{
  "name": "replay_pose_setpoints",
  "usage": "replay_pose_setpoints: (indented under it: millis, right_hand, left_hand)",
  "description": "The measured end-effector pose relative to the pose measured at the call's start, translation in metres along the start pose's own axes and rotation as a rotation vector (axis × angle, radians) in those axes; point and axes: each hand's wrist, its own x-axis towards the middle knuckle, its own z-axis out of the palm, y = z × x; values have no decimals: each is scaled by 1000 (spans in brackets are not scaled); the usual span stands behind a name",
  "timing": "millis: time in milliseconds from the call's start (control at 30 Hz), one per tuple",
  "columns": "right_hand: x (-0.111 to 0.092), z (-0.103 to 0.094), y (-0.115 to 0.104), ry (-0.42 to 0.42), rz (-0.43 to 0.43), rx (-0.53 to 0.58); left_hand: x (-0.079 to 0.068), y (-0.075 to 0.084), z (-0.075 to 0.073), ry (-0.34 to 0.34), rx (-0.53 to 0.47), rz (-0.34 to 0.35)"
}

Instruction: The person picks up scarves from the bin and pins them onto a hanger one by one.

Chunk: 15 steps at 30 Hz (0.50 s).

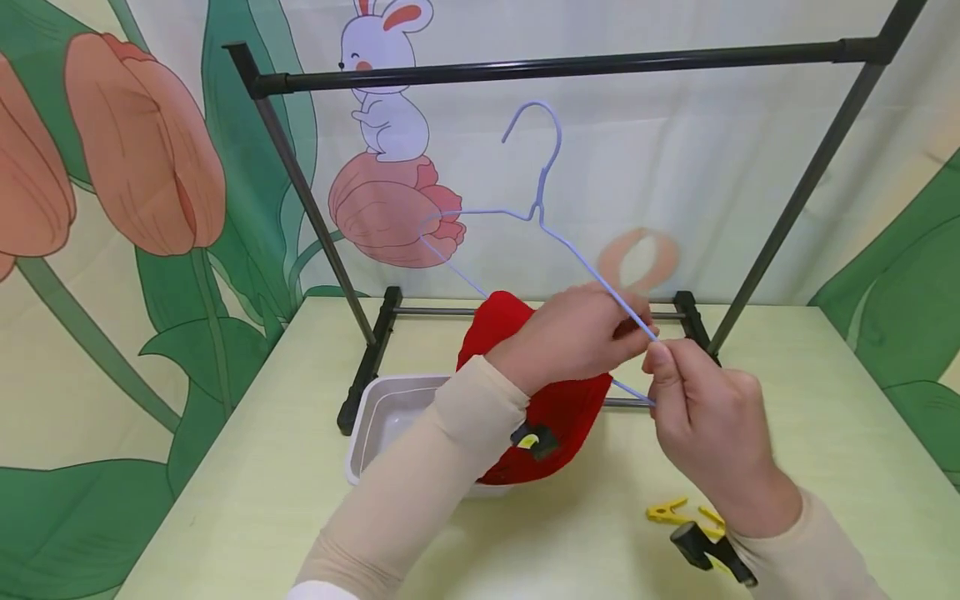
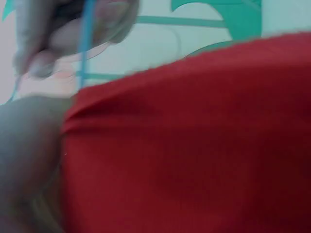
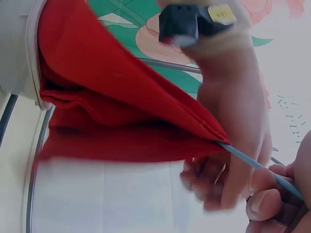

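Observation:
A blue wire hanger (image 1: 555,237) stands with its hook up below the rack's top bar. My right hand (image 1: 705,417) grips its right corner, thumb and fingers curled round the wire. Over the hanger's lower bar drapes a red cloth (image 1: 570,433), its folded edge at the wire in the right wrist view. My left hand (image 1: 573,333) reaches across above the cloth, behind the hanger's upper right arm and close to my right hand. Its fingers (image 3: 192,177) hang loosely curled beyond the cloth, with nothing seen between them.
A black rack (image 1: 562,71) spans the table, its upright posts on either side. Behind the left forearm stands a white basin (image 1: 358,429), partly hidden by the cloth. Yellow clothespins (image 1: 666,511) lie by the right wrist. Black devices (image 1: 708,550) sit at the wrists.

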Motion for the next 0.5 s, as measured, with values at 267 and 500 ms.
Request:
replay_pose_setpoints:
  millis: [267,500]
  right_hand:
    - [1,-3,4,-12,27,9]
    - [0,-7,3,-35,62,4]
  left_hand:
    - [-52,-44,-20,332,-168,162]
    - [-91,-98,-22,496,-317,-296]
